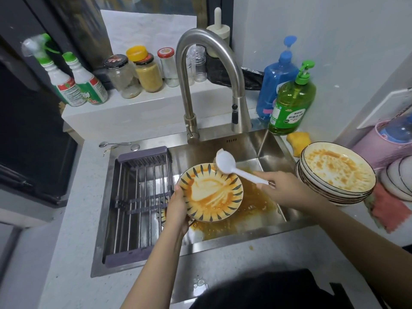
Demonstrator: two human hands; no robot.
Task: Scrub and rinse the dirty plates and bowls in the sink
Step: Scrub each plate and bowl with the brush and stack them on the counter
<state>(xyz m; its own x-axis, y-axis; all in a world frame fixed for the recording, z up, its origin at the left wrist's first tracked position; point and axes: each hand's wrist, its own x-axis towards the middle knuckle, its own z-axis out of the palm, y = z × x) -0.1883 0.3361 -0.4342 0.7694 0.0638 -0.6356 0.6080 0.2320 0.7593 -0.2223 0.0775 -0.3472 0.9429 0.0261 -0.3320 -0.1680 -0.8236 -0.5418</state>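
My left hand (pixel 177 208) grips the near left rim of a yellow plate (pixel 210 192) with dark leaf marks, tilted over the steel sink (pixel 274 150) and smeared with orange sauce. My right hand (pixel 283 186) holds the handle of a white plastic spoon (pixel 227 163), whose bowl lies at the plate's far rim. Orange sauce (pixel 252 210) covers the sink floor under the plate. The rim of another patterned dish (pixel 161 216) peeks out below my left hand. A stack of sauce-stained plates (pixel 336 172) stands on the counter to the right of the sink.
A drying rack (pixel 142 197) fills the sink's left half. The faucet (pixel 200 70) arches over the sink, no water running. Green soap bottle (pixel 291 103), blue bottle (pixel 276 79) and yellow sponge (pixel 298 141) sit back right. Jars (pixel 138 72) and spray bottles (pixel 73 83) line the ledge. White bowls (pixel 399 179) and a pink cloth (pixel 388 208) lie far right.
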